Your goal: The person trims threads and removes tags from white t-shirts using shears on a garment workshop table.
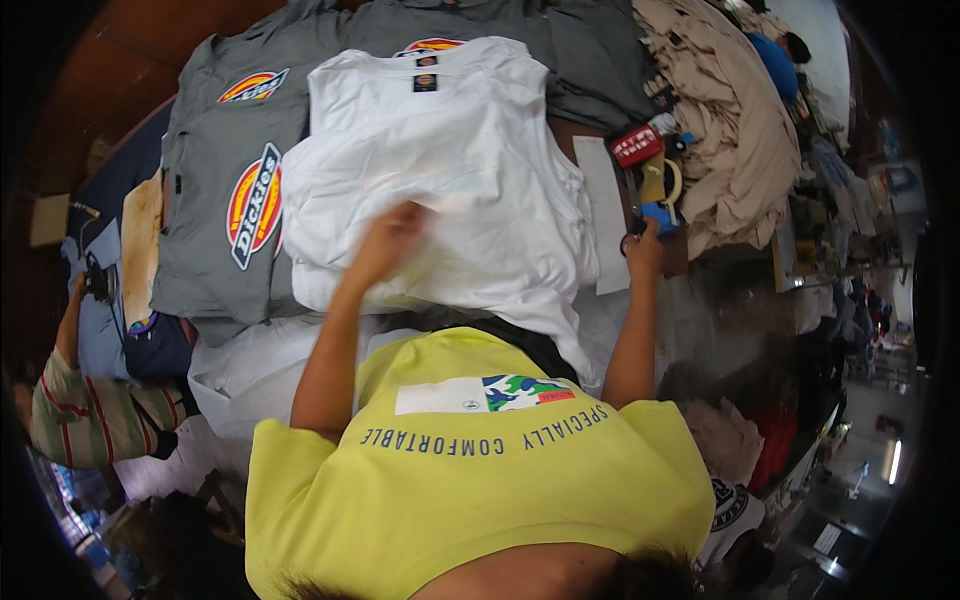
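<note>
A white sleeveless shirt (450, 170) with a dark neck label lies spread out in front of me. My left hand (395, 240) is over its lower middle, smeared by motion, so its fingers cannot be made out. Off the shirt's right side, my right hand (645, 252) is closed at the dark handles of a pair of scissors (629, 240). Just beyond those fingers is a small blue object (657, 214), beside a roll of yellowish tape (672, 182).
Grey printed shirts (215, 190) lie left of and behind the white one. Beige cloth (725, 130) is heaped at the far right, near a red box (636, 146). A pale strip (600, 200) lies beside the shirt. At left, another person's striped sleeve (95, 415) shows.
</note>
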Motion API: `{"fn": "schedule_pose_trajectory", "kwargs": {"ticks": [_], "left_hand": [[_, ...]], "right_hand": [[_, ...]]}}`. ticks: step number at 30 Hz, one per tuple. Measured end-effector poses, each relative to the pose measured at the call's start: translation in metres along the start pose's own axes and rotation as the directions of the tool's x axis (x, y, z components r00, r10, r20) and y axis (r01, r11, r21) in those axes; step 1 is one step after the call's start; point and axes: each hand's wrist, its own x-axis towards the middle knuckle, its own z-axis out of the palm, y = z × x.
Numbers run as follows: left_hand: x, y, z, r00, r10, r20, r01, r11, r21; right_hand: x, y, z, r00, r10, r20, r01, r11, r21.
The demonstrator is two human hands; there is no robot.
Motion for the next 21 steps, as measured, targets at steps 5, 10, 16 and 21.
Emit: {"fn": "schedule_pose_trajectory", "kwargs": {"ticks": [5,10,16,21], "left_hand": [[-0.06,-0.096,-0.09,0.523,-0.092,-0.847,0.298,0.951,0.08],[-0.07,-0.12,-0.083,0.634,-0.41,-0.656,0.356,0.908,-0.223],[-0.059,-0.104,-0.068,0.609,0.012,-0.793,0.473,0.796,0.376],[-0.057,-0.051,-0.06,0.505,0.092,-0.858,0.202,0.954,0.221]], "right_hand": [[-0.013,0.027,-0.007,0.999,0.032,-0.006,-0.032,0.999,-0.041],[-0.007,0.044,-0.01,1.0,-0.025,-0.012,0.023,0.985,-0.172],[-0.014,0.006,-0.021,0.926,-0.36,-0.116,0.28,0.86,-0.427],[-0.027,-0.081,0.006,0.9,-0.387,0.2,0.24,0.824,0.513]]}}
